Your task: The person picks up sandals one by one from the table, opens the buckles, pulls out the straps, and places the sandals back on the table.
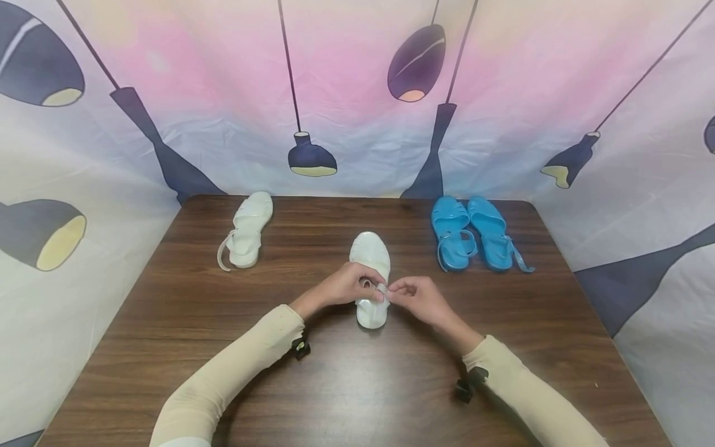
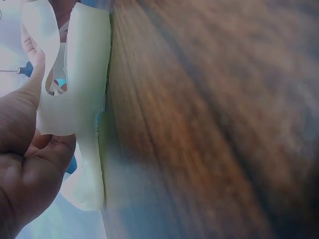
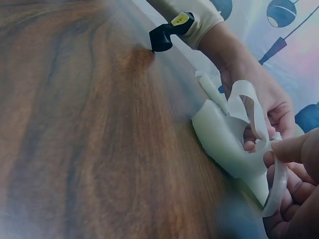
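Note:
A white sandal [image 1: 370, 249] lies sole down on the wooden table, its toe toward the far edge. Over its middle, my left hand [image 1: 357, 282] holds the side of the ankle strap, thumb and fingers on either side of it. From the other side, my right hand [image 1: 418, 298] pinches the strap's free end [image 3: 280, 186] between thumb and fingers, close to the left fingertips. In the left wrist view the strap [image 2: 42, 25] arches up above the heel part of the sandal. The fingers partly hide the fastening spot.
A second white sandal [image 1: 254, 214] lies at the back left, its strap hanging loose to the side. Two blue sandals [image 1: 449, 214] stand side by side at the back right. The brown table [image 1: 346, 385] meets a printed cloth backdrop [image 1: 357, 74] behind.

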A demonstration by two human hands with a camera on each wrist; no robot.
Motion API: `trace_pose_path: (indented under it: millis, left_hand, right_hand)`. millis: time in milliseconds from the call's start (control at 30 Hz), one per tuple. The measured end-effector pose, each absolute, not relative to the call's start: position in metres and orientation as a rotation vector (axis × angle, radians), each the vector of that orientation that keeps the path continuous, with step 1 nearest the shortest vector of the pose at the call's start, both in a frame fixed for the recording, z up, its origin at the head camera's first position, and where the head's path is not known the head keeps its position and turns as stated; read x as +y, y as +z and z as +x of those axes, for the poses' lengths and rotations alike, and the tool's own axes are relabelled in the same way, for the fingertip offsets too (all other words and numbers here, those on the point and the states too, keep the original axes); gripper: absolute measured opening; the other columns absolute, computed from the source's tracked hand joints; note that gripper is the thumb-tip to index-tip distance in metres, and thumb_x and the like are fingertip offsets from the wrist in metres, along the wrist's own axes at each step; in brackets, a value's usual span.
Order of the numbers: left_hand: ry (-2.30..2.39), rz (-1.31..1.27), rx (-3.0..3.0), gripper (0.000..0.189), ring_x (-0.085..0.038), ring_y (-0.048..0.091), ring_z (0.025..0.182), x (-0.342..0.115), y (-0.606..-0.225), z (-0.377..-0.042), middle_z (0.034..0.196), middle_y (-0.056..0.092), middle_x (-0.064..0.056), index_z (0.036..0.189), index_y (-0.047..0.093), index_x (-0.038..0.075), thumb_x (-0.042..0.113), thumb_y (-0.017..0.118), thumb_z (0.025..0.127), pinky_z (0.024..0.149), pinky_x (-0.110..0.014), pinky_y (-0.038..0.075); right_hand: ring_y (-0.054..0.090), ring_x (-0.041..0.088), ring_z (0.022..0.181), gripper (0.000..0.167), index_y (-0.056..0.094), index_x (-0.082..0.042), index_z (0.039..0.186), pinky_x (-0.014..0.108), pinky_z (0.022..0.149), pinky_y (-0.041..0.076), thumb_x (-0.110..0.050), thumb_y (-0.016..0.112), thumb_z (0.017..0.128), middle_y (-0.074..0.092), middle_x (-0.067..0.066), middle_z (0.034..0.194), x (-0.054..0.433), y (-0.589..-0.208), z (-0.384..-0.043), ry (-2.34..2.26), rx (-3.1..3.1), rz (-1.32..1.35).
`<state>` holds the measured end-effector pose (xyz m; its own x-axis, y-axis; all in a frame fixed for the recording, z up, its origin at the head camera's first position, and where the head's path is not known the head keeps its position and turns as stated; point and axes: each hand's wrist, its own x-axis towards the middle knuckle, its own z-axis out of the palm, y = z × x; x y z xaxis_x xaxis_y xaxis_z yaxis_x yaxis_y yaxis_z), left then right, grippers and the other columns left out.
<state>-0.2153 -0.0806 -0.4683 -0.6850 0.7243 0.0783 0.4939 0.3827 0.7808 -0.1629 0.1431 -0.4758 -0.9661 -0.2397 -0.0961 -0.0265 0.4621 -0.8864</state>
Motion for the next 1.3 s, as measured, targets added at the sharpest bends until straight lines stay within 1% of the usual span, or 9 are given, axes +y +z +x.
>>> trace_pose_path:
  millis: [133, 233, 333, 467, 533, 767, 900, 1067, 1300]
  left_hand:
    - [1.195, 1.073, 2.359, 0.022, -0.006, 0.06, 0.082, -0.08, -0.469, -0.216, 0.093, 0.074, 0.008, 0.105, 0.079, 0.013, 0.023, 0.084, 0.086, 0.074, -0.024, 0.052]
    - [1.195, 1.075, 2.353, 0.022, -0.005, 0.059, 0.079, -0.08, -0.469, -0.216, 0.091, 0.073, 0.008, 0.105, 0.079, 0.013, 0.023, 0.084, 0.087, 0.072, -0.023, 0.052]
    - [1.197, 1.078, 2.354, 0.022, -0.005, 0.057, 0.077, -0.08, -0.469, -0.215, 0.09, 0.072, 0.008, 0.106, 0.079, 0.013, 0.023, 0.084, 0.086, 0.069, -0.022, 0.051]
    - [1.194, 1.072, 2.372, 0.024, -0.005, 0.057, 0.077, -0.08, -0.469, -0.215, 0.09, 0.072, 0.008, 0.106, 0.079, 0.012, 0.024, 0.084, 0.086, 0.07, -0.022, 0.05]
    - [1.192, 1.065, 2.385, 0.024, -0.006, 0.057, 0.078, -0.08, -0.469, -0.215, 0.091, 0.073, 0.007, 0.106, 0.079, 0.012, 0.023, 0.084, 0.086, 0.071, -0.023, 0.051]
    - [1.203, 1.026, 2.385, 0.025, -0.006, 0.058, 0.079, -0.079, -0.468, -0.214, 0.094, 0.075, 0.007, 0.106, 0.079, 0.012, 0.024, 0.085, 0.085, 0.072, -0.023, 0.052]
    - [1.202, 1.023, 2.382, 0.026, -0.005, 0.058, 0.079, -0.08, -0.467, -0.213, 0.095, 0.076, 0.006, 0.106, 0.079, 0.011, 0.024, 0.085, 0.085, 0.073, -0.023, 0.052]
    - [1.182, 1.044, 2.392, 0.027, -0.004, 0.06, 0.081, -0.081, -0.468, -0.213, 0.098, 0.076, 0.005, 0.108, 0.079, 0.011, 0.025, 0.084, 0.085, 0.074, -0.023, 0.053]
    - [1.178, 1.058, 2.39, 0.027, -0.004, 0.061, 0.081, -0.079, -0.467, -0.213, 0.096, 0.076, 0.005, 0.106, 0.079, 0.011, 0.026, 0.085, 0.085, 0.074, -0.022, 0.053]
  right_hand:
    - [0.068, 0.016, 0.081, 0.016, 0.077, -0.008, 0.1, 0.031, 0.074, 0.056, -0.021, 0.079, 0.091, 0.075, 0.001, 0.087, 0.143, -0.474, -0.164, -1.503, 2.498, -0.23]
    - [0.068, 0.016, 0.08, 0.018, 0.077, -0.007, 0.1, 0.031, 0.073, 0.056, -0.023, 0.078, 0.091, 0.075, 0.002, 0.087, 0.145, -0.474, -0.163, -1.494, 2.482, -0.228]
    - [0.065, 0.016, 0.073, 0.021, 0.077, -0.007, 0.1, 0.03, 0.066, 0.054, -0.027, 0.077, 0.092, 0.074, 0.003, 0.084, 0.149, -0.475, -0.161, -1.481, 2.453, -0.208]
    - [0.057, 0.017, 0.063, 0.022, 0.076, -0.007, 0.099, 0.029, 0.055, 0.048, -0.027, 0.076, 0.093, 0.071, 0.006, 0.079, 0.153, -0.479, -0.158, -1.5, 2.423, -0.191]
    - [0.056, 0.017, 0.062, 0.021, 0.076, -0.007, 0.099, 0.029, 0.054, 0.048, -0.027, 0.076, 0.093, 0.07, 0.006, 0.078, 0.152, -0.481, -0.159, -1.516, 2.431, -0.198]
    - [0.057, 0.017, 0.066, 0.016, 0.078, -0.008, 0.097, 0.029, 0.058, 0.049, -0.023, 0.078, 0.092, 0.07, 0.004, 0.079, 0.146, -0.478, -0.162, -1.524, 2.475, -0.226]
    - [0.063, 0.017, 0.072, 0.014, 0.078, -0.008, 0.096, 0.03, 0.065, 0.053, -0.021, 0.077, 0.092, 0.073, 0.003, 0.082, 0.143, -0.476, -0.164, -1.531, 2.47, -0.245]
    - [0.067, 0.016, 0.077, 0.017, 0.077, -0.008, 0.099, 0.031, 0.072, 0.056, -0.024, 0.077, 0.093, 0.074, 0.002, 0.086, 0.145, -0.477, -0.162, -1.523, 2.461, -0.239]
    - [0.067, 0.016, 0.081, 0.02, 0.078, -0.01, 0.1, 0.03, 0.074, 0.056, -0.027, 0.078, 0.091, 0.075, 0.001, 0.089, 0.149, -0.478, -0.157, -1.501, 2.493, -0.173]
